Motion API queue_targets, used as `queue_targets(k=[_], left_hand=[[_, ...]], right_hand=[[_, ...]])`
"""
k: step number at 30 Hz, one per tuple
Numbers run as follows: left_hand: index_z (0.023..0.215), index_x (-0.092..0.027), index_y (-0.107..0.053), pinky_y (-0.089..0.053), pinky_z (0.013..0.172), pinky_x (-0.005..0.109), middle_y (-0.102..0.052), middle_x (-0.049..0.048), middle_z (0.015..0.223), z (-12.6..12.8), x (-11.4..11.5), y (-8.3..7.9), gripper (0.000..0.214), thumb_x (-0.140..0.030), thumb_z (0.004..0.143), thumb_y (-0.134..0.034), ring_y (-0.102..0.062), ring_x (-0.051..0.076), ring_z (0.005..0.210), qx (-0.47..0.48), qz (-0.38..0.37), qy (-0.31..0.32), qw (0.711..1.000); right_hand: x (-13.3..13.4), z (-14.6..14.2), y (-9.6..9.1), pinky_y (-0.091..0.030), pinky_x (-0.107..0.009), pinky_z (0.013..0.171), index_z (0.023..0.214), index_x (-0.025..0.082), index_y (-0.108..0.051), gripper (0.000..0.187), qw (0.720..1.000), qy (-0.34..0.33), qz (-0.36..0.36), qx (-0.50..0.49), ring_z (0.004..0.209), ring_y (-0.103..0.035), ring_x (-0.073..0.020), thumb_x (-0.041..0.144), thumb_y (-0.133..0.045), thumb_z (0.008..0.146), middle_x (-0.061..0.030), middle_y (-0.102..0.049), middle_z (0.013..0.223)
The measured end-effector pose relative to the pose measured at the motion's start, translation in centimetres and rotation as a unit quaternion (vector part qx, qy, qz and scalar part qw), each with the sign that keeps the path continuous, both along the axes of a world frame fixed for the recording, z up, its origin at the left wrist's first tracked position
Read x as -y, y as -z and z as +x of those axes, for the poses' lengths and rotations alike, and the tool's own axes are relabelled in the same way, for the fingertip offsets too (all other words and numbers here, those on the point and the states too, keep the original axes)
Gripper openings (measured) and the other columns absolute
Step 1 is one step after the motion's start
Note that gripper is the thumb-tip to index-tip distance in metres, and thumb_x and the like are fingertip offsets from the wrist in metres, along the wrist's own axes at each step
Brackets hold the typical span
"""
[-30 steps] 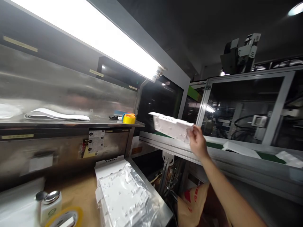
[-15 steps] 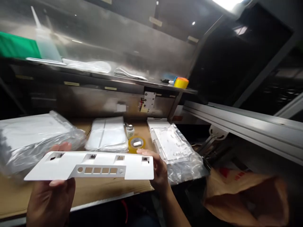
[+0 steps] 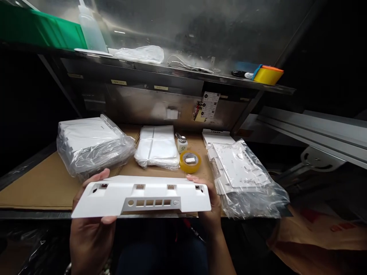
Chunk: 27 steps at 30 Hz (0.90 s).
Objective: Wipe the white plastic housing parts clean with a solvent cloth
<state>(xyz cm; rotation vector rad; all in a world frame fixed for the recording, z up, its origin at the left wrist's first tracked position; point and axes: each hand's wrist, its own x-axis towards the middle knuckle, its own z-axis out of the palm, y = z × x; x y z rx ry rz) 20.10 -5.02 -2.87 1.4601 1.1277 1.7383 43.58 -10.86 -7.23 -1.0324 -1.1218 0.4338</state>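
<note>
**Panel held for face check, long axis left to right**

I hold a white plastic panel [image 3: 142, 195] in both hands above the near edge of the tabletop [image 3: 43, 187]. My left hand [image 3: 91, 229] grips the left end, thumb over the lower edge and fingertips curled over the top. My right hand [image 3: 209, 214] closes on the right end likewise. The panel lies nearly level, its face with the row of square cut-outs turned up towards me.

Judgement: this is the examination step, with the part presented for a look at its openings and edges. The next move calls for a steady two-handed grip and a controlled turn about the long axis if the reverse side is to be seen.

On the tabletop beyond lie a bagged stack of white parts [image 3: 91, 145], a flat white pack [image 3: 157, 147], a tape roll [image 3: 190, 161], a small bottle [image 3: 181, 143] and a bagged panel stack [image 3: 243, 175].
</note>
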Motion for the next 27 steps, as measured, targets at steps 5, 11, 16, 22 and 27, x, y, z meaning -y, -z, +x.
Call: queue_targets(k=[5, 11, 16, 22, 27], left_hand=[[0.131, -0.028, -0.061, -0.033, 0.123, 0.041, -0.058, 0.0066, 0.149, 1.0, 0.2, -0.4, 0.082, -0.064, 0.063, -0.088, -0.044, 0.034, 0.145, 0.054, 0.016, 0.051, 0.997], [0.128, -0.030, -0.065, -0.034, 0.123, 0.042, -0.061, 0.0062, 0.144, 1.8, 0.3, 0.0, 0.085, -0.062, 0.054, -0.093, -0.042, 0.036, 0.147, 0.089, 0.009, 0.067, 0.994], [0.124, -0.033, -0.070, -0.041, 0.120, 0.046, -0.052, 0.0008, 0.157, 1.7, -0.5, 0.5, 0.068, -0.082, 0.078, -0.062, -0.035, 0.033, 0.152, 0.277, -0.097, 0.133, 0.947], [0.095, -0.020, -0.081, -0.040, 0.118, 0.057, -0.080, 0.0111, 0.111, -0.2, -1.8, 1.1, 0.035, -0.051, 0.087, -0.067, -0.050, 0.039, 0.140, 0.369, -0.295, 0.306, 0.826], [0.077, -0.026, -0.081, -0.038, 0.121, 0.054, -0.082, 0.0037, 0.077, -0.6, -1.2, 1.8, 0.028, -0.052, 0.081, -0.073, -0.057, 0.037, 0.134, 0.384, -0.202, 0.262, 0.862]], right_hand=[[0.4, 0.8, 0.2, -0.053, -0.046, 0.108, 0.114, 0.032, -0.070, 0.032, 0.999, 0.026, -0.010, -0.022, 0.125, -0.067, -0.0277, 0.023, -0.075, 0.085, -0.0037, -0.073, 0.131], [0.3, 1.1, 0.5, -0.055, -0.052, 0.102, 0.110, 0.028, -0.070, 0.027, 0.998, 0.052, -0.016, -0.024, 0.123, -0.067, -0.0337, 0.030, -0.077, 0.084, -0.0087, -0.074, 0.127], [0.3, 1.3, 1.5, -0.050, -0.059, 0.109, 0.114, 0.029, -0.069, 0.029, 0.998, 0.054, 0.037, -0.013, 0.129, -0.064, -0.0353, 0.032, -0.076, 0.086, -0.0083, -0.070, 0.135], [0.2, 2.0, 2.3, -0.041, -0.058, 0.120, 0.117, 0.031, -0.071, 0.024, 0.995, 0.037, 0.072, 0.055, 0.144, -0.049, -0.0321, 0.030, -0.070, 0.093, -0.0054, -0.057, 0.151], [0.2, 2.9, 1.9, -0.050, -0.049, 0.114, 0.141, 0.033, -0.059, 0.050, 0.991, 0.060, -0.111, -0.050, 0.136, -0.058, -0.0289, 0.038, -0.071, 0.092, -0.0079, -0.061, 0.148]])
